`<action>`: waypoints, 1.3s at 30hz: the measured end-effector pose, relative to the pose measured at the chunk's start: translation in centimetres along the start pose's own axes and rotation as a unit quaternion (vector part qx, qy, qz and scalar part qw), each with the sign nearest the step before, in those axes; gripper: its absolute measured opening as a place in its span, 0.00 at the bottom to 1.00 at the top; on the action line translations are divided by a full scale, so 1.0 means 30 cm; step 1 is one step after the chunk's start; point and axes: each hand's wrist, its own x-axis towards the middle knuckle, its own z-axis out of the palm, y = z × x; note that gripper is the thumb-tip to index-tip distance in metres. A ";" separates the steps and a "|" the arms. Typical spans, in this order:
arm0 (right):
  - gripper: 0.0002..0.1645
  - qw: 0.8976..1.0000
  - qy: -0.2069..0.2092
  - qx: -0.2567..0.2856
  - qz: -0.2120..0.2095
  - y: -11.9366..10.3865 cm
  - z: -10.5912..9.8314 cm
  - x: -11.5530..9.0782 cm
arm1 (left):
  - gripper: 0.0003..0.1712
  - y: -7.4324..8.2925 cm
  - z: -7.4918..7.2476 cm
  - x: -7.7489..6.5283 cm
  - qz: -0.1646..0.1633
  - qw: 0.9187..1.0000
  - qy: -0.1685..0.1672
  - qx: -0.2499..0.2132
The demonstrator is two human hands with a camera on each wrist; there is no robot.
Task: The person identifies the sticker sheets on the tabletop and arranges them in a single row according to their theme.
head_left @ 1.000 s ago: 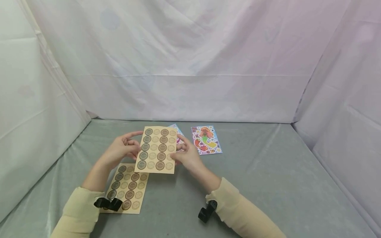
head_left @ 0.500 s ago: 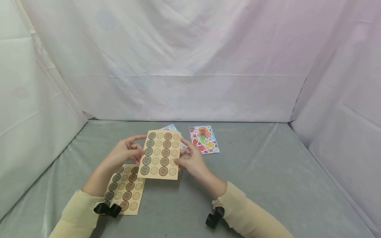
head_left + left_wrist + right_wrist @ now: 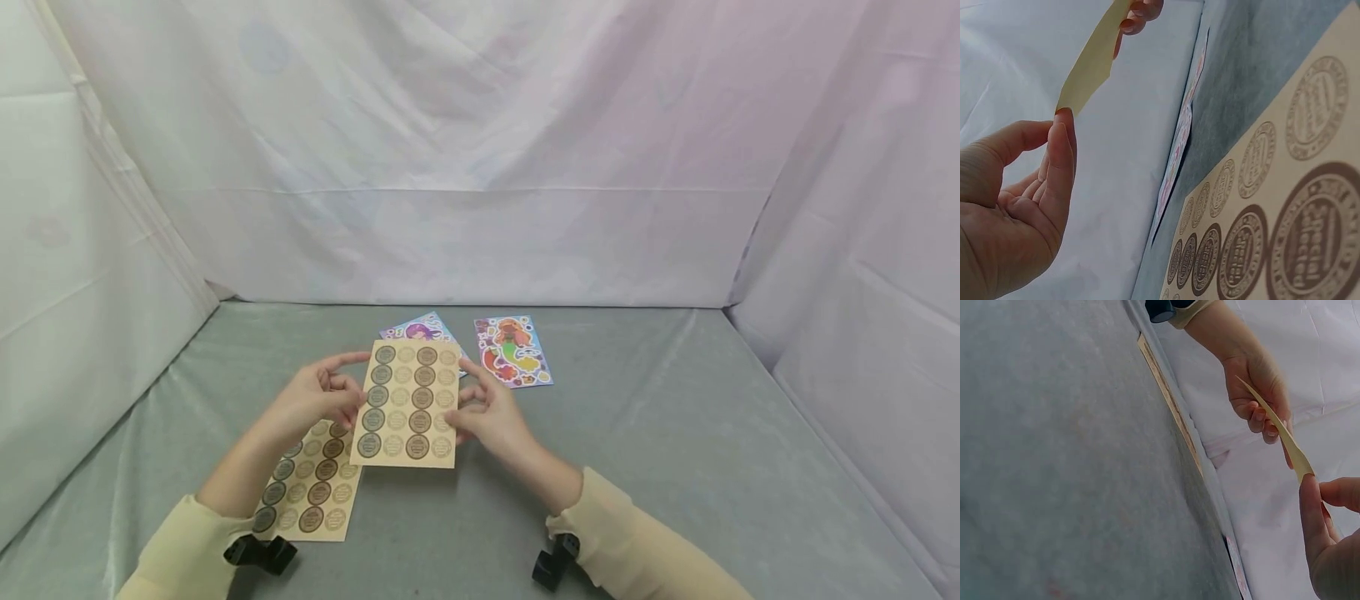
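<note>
A tan sticker sheet point(image 3: 408, 408) with rows of round seal stickers is held up over the table between both hands. My left hand point(image 3: 311, 404) pinches its left edge, thumb and fingers meeting there. On the opposite edge, my right hand point(image 3: 491, 417) grips with the thumb on the printed face and fingers behind. In the right wrist view the raised sheet point(image 3: 1279, 428) is seen nearly edge-on, slightly bent. A second sheet of the same kind point(image 3: 303, 492) lies flat below my left forearm, its upper corner hidden behind the raised one.
Two colourful cartoon sticker sheets lie farther back: one with a purple-haired figure point(image 3: 420, 327), partly covered by the raised sheet, and one with a mermaid point(image 3: 513, 352) to its right. A grey cloth point(image 3: 660, 450) covers the table. White curtains point(image 3: 480, 150) enclose the back and sides.
Both hands have brought the raised sheet slightly down and to the right, nearer the body. More of the purple-haired sticker sheet now shows behind it.
</note>
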 end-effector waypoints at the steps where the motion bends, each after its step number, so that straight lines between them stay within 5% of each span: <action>1: 0.49 1.000 -0.001 0.000 0.001 0.001 -0.001 -0.004 | 0.43 0.000 0.004 -0.004 -0.001 1.000 0.000 -0.001; 15: 0.48 1.000 -0.013 -0.019 0.008 0.010 -0.007 -0.052 | 0.46 -0.030 0.040 -0.051 -0.020 1.000 -0.005 -0.011; 39: 0.50 0.998 -0.017 -0.033 0.044 0.056 -0.023 -0.075 | 0.44 -0.068 0.067 -0.061 -0.038 0.999 -0.032 0.015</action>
